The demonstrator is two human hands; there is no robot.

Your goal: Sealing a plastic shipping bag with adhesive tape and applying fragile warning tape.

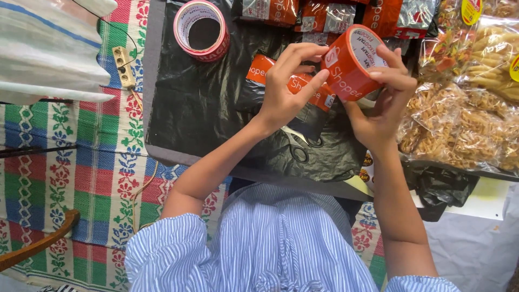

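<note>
Black plastic sheet covers the bench, above a patterned floor mat. Both forearms reach forward, wrists raised. Right hand grips the orange tape roll, fingers wrapped over its top edge. Left hand pinches the roll's near side, fingertips on the tape. Scissors lie under the wrists. Second tape roll sits well apart; snack bags at right.

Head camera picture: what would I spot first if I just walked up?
Probably the bright orange tape roll held up in the middle, the right hand gripping it while the left hand picks at its edge. Next, the clear bags of snacks piled on the right, and a second tape roll lying on the black plastic sheet at the top.
</note>
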